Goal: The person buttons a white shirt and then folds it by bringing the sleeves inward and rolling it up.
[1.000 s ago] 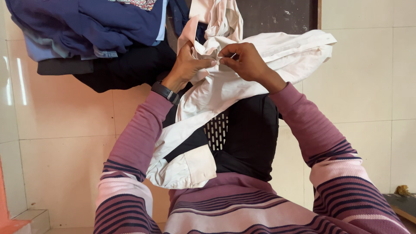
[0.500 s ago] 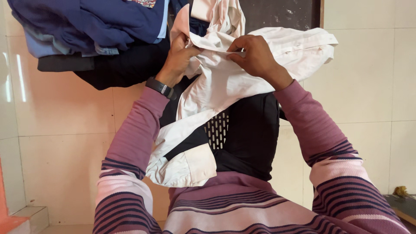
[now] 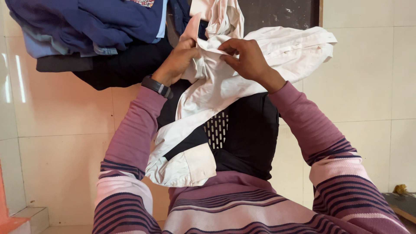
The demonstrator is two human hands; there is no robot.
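Note:
A white shirt point(image 3: 286, 54) is bunched up in front of me, one sleeve and cuff point(image 3: 190, 167) hanging down toward my lap. My left hand point(image 3: 180, 60) grips the shirt fabric near its collar, a dark watch point(image 3: 157, 86) on that wrist. My right hand point(image 3: 245, 58) pinches the same fabric just to the right, fingers curled into the cloth. Both arms wear a pink and purple striped sweater. Behind the shirt a black garment with a perforated patch point(image 3: 242, 134) hangs down.
A heap of blue clothes point(image 3: 86, 21) and a dark garment point(image 3: 117, 65) lies at upper left. A dark board point(image 3: 277, 13) is at the top. Pale tiled wall point(image 3: 368, 108) surrounds everything. A dark shelf edge point(image 3: 401, 206) shows at lower right.
Both hands have shifted slightly up and reworked their grip on the white shirt near the collar; the shirt stays bunched between them.

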